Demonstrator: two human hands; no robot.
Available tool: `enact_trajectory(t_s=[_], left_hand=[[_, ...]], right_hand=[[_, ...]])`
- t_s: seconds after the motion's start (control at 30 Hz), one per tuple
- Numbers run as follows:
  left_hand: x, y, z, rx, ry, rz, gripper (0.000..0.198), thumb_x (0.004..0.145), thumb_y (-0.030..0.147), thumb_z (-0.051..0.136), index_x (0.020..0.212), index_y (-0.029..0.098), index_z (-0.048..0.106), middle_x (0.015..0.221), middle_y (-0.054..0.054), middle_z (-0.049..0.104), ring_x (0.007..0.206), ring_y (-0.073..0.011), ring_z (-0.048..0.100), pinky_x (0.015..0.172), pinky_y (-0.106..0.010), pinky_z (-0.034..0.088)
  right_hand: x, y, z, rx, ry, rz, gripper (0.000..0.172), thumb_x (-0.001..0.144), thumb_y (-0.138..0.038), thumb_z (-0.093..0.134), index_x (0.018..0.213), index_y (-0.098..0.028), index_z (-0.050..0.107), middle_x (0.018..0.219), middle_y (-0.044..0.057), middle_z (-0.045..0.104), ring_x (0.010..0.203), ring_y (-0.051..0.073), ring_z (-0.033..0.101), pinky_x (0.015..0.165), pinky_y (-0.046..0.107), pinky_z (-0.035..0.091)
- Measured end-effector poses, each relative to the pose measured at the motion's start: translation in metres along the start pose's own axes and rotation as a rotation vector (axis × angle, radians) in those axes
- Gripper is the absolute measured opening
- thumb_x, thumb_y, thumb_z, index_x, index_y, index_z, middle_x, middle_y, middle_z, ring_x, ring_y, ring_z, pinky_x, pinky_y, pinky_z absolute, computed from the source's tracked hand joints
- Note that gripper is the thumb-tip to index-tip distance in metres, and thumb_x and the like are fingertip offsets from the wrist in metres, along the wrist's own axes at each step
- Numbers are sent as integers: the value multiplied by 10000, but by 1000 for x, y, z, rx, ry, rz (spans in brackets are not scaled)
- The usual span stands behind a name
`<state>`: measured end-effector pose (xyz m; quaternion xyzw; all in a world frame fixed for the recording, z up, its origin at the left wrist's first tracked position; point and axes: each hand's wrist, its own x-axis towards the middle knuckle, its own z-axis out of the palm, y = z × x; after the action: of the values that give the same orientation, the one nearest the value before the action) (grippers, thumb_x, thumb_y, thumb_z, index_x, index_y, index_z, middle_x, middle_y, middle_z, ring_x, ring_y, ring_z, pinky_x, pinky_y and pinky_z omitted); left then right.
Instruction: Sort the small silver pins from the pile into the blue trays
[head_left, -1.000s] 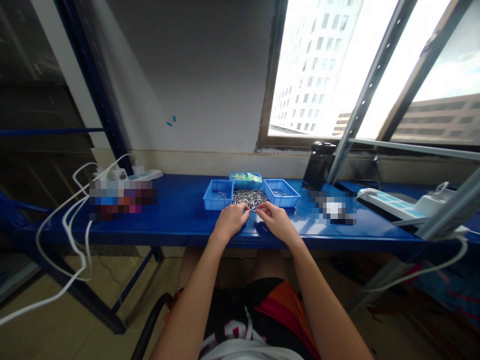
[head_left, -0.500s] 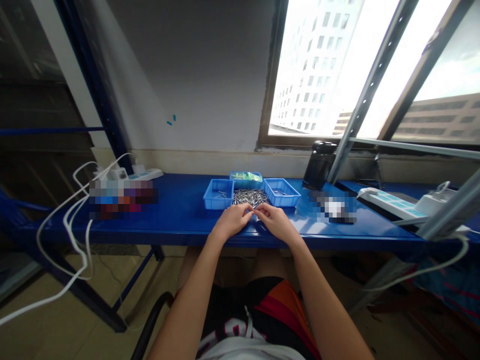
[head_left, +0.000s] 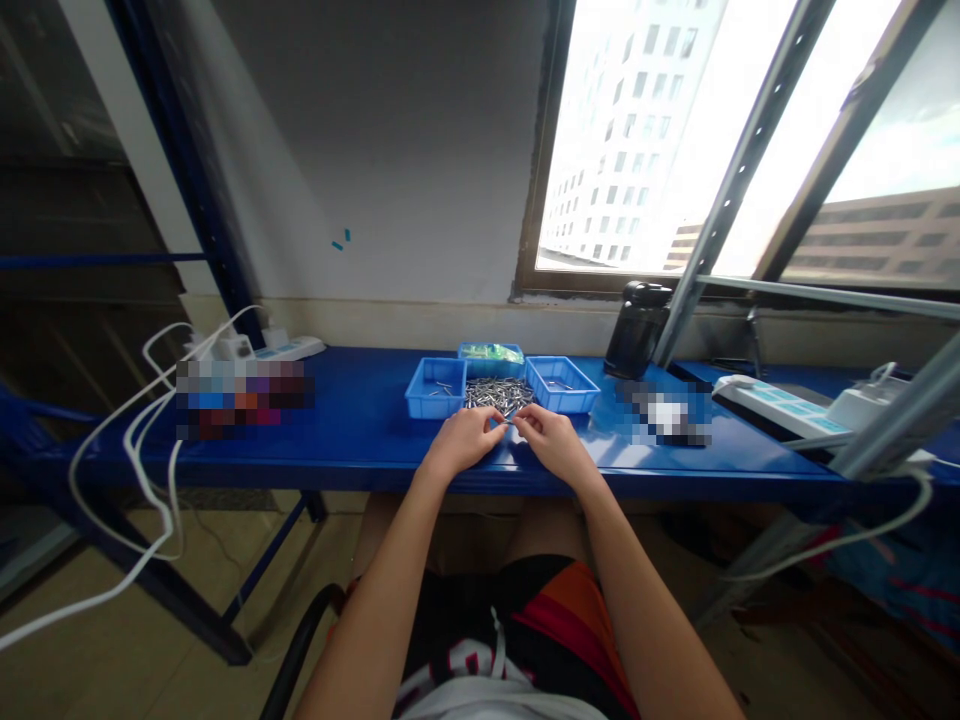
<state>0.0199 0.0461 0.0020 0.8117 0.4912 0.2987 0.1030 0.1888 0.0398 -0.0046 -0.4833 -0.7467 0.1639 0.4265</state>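
A heap of small metal pieces lies on the blue table between two blue bins. The left bin and the right bin each hold a few metal pieces. Behind the heap stands a third blue bin with a green plastic packet in it. At the heap's near edge, my left hand is closed in a pinch, and my right hand pinches close beside it. Between the fingertips shows a small metal piece; which hand bears it is too small to tell.
On the blue table, a blurred-out item and white cables with a power strip lie at the left. A black container, another blurred item and a second power strip are at the right. A metal post rises there.
The fingertips of my right hand have shifted slightly up and away from my left hand's, and a small metal piece now shows between them.
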Motion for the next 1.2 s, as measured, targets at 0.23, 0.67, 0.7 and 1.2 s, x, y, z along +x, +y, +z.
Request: enact_trajectory(t_s=[0.23, 0.67, 0.7, 1.2], left_hand=[[1, 1, -2, -19, 25, 0, 263, 818, 362, 459, 859, 190, 654, 709, -23, 655, 646, -162, 577, 574, -232, 372], [0, 4, -5, -89, 80, -7, 230, 809, 313, 472, 848, 173, 651, 695, -21, 647, 636, -147, 565, 608, -236, 406], [0, 4, -5, -99, 82, -5, 230, 807, 310, 471, 850, 173, 651, 691, -18, 643, 630, -143, 560, 614, -236, 410], [1, 4, -4, -256, 66, -6, 145, 736, 248, 513, 827, 169, 593, 788, -8, 642, 695, -134, 573, 666, -229, 454]], right_hand=[[1, -2, -1, -4, 7, 15, 240, 808, -356, 467, 795, -174, 622, 654, 19, 638, 600, 149, 564, 584, 240, 403], [1, -1, 0, -45, -76, -17, 225, 824, -345, 463, 764, -191, 617, 663, 21, 647, 612, 156, 576, 584, 240, 405], [0, 0, 0, -51, -92, -29, 228, 827, -346, 461, 757, -194, 616, 667, 20, 648, 613, 155, 575, 583, 239, 403], [0, -2, 0, -14, -64, -37, 285, 848, -385, 425, 782, -182, 614, 645, 9, 627, 603, 143, 563, 598, 234, 400]])
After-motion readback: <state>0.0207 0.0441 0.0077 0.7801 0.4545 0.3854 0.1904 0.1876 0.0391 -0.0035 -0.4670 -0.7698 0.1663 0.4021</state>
